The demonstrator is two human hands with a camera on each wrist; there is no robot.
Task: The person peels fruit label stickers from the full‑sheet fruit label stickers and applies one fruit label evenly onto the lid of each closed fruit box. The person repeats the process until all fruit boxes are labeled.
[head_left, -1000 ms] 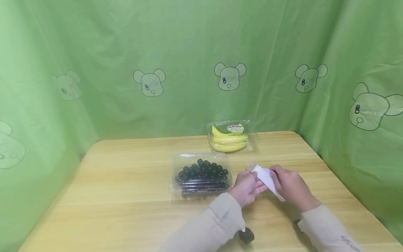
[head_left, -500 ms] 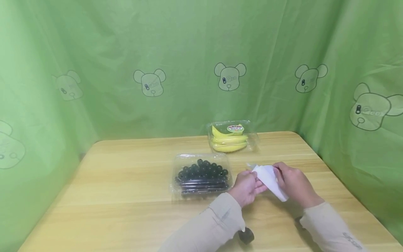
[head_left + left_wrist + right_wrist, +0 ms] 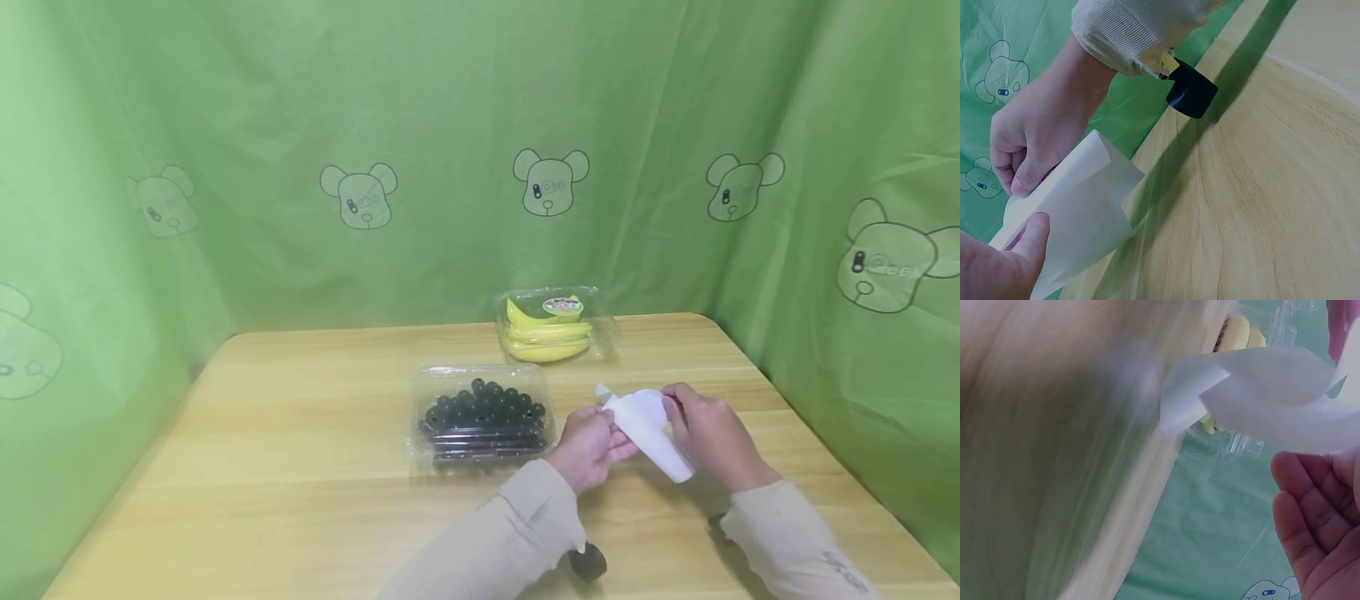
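A white paper sheet [image 3: 648,433] is held above the table at the right of the head view, bent into a curl. My left hand [image 3: 587,450] pinches its left end, with the thumb on top and fingers underneath. The right hand [image 3: 712,437] grips the opposite edge between thumb and curled fingers. In the left wrist view, the sheet [image 3: 1088,206] folds over between the right hand [image 3: 1044,131] and the left thumb. A loose, curved end of the paper [image 3: 1266,394] shows in the right wrist view. Any print on it cannot be made out.
A clear plastic box of dark grapes [image 3: 487,412] sits left of my hands. Behind stands a clear box of bananas [image 3: 547,329] with an oval label. The wooden table [image 3: 285,467] is enclosed by green curtains [image 3: 450,100] with bear drawings.
My right hand has shifted slightly up and to the right, drawing its edge of the paper along. The paper has opened into a wider curl. My left hand has barely moved.
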